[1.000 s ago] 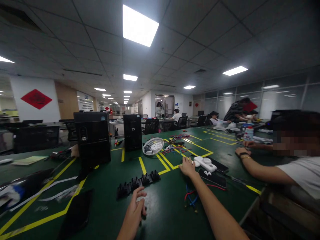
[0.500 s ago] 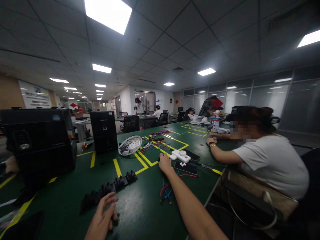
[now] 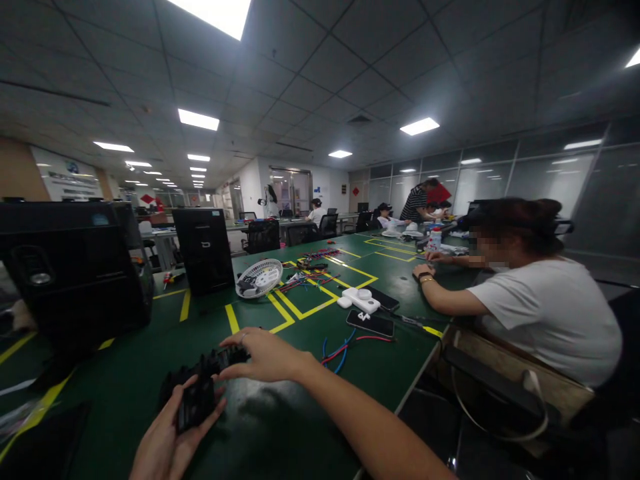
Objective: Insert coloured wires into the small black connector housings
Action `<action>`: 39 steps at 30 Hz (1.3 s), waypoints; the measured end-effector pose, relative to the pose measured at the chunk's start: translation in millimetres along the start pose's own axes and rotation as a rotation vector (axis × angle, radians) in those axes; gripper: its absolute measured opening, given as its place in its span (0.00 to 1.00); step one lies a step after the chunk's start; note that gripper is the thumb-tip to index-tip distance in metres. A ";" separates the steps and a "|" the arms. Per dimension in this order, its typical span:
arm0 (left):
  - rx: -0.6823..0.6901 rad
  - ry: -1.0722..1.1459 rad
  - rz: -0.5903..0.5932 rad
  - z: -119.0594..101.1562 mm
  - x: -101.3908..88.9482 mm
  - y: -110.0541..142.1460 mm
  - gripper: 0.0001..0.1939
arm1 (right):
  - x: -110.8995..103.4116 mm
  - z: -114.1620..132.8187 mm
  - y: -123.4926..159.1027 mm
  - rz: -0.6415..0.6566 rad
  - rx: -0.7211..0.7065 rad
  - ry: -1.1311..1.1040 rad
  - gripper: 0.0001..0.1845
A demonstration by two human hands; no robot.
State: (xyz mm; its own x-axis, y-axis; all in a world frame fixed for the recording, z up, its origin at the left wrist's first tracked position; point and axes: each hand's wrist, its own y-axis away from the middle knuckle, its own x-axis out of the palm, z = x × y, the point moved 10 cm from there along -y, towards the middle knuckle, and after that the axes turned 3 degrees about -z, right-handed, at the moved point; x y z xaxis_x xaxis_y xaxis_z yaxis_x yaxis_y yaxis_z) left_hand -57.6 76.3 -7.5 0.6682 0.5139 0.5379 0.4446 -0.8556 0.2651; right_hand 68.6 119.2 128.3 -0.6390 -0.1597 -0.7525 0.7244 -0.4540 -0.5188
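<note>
Lit ceiling panels (image 3: 199, 120) shine over a wide office, where a green table (image 3: 280, 433) marked with yellow tape (image 3: 233, 319) spreads out under both hands. Low and nearest the viewer, the left hand (image 3: 175, 427) is clamped on a black plastic piece (image 3: 195, 407) — thumb along one side, fingers along the other, so the piece sits tilted between them. More black pieces (image 3: 173, 385) lie just past that hand's thumb.

Reaching across from the right, the right hand (image 3: 263, 357) is bent over the far end of the black plastic, its fingers and thumb parted with some of it between them; whether they pinch it or only rest on it, I cannot tell. On the table to the right of this hand are red and blue wires (image 3: 341, 353), and beyond them a phone (image 3: 370, 325) and a white device (image 3: 361, 300). Straight beyond the hand stands a tilted white basket (image 3: 259, 279), with a black computer tower (image 3: 204, 250) to its left. Well to the right of both hands — seated at the table edge — is a co-worker in a white shirt (image 3: 545, 320).
</note>
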 end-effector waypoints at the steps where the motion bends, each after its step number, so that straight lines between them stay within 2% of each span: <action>1: 0.001 -0.031 -0.004 1.0 -2.0 -1.9 0.15 | -12.4 -7.3 3.9 -0.044 0.030 0.037 0.25; 3: 0.005 -0.071 0.016 2.4 -1.0 -3.0 0.15 | -42.0 -32.4 19.8 -0.107 0.126 0.110 0.18; 5: 0.006 -0.078 0.034 2.9 3.4 -0.2 0.16 | -71.3 -62.0 47.5 -0.118 0.231 0.181 0.14; 8: 0.002 -0.087 0.056 2.8 12.7 7.7 0.17 | -110.6 -96.5 107.0 -0.079 0.357 0.284 0.12; 11: 0.013 -0.135 0.100 1.5 22.9 15.3 0.17 | -142.6 -116.3 173.4 -0.034 0.486 0.413 0.12; 15: -0.005 -0.177 0.136 3.7 28.5 20.3 0.17 | -159.1 -130.4 238.2 0.070 0.684 0.618 0.13; 18: -0.013 -0.175 0.154 5.1 28.7 20.0 0.17 | -156.2 -131.0 253.2 0.111 0.750 0.685 0.13; 22: -0.024 -0.168 0.161 6.1 24.9 17.5 0.19 | -164.2 -125.5 247.3 0.050 0.782 0.739 0.11; 25: -0.042 -0.177 0.164 7.4 21.8 15.5 0.19 | -187.6 -116.4 237.1 -0.148 0.795 0.698 0.12; 28: -0.035 -0.169 0.178 7.6 21.2 12.7 0.18 | -206.7 -98.2 216.8 -0.393 0.698 0.458 0.12; 30: -0.003 -0.155 0.179 5.6 21.0 11.2 0.18 | -208.3 -84.4 195.1 -0.476 0.604 0.202 0.12; 35: 0.042 -0.082 0.163 1.0 20.4 13.4 0.18 | -186.6 -56.2 122.7 -0.500 0.488 -0.366 0.14; 37: 0.035 -0.044 0.153 0.6 20.1 13.8 0.18 | -166.1 -47.9 88.6 -0.469 0.457 -0.537 0.16; 39: 0.042 -0.009 0.155 -1.0 20.5 13.1 0.18 | -131.1 -37.9 53.7 -0.365 0.419 -0.692 0.16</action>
State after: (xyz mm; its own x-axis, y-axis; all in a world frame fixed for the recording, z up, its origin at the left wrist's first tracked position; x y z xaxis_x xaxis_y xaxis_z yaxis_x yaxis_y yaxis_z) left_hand -38.7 75.6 7.9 0.7358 0.3770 0.5626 0.3606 -0.9213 0.1456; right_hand 201.1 149.0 183.7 -0.9231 -0.3751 -0.0847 0.3775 -0.8420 -0.3854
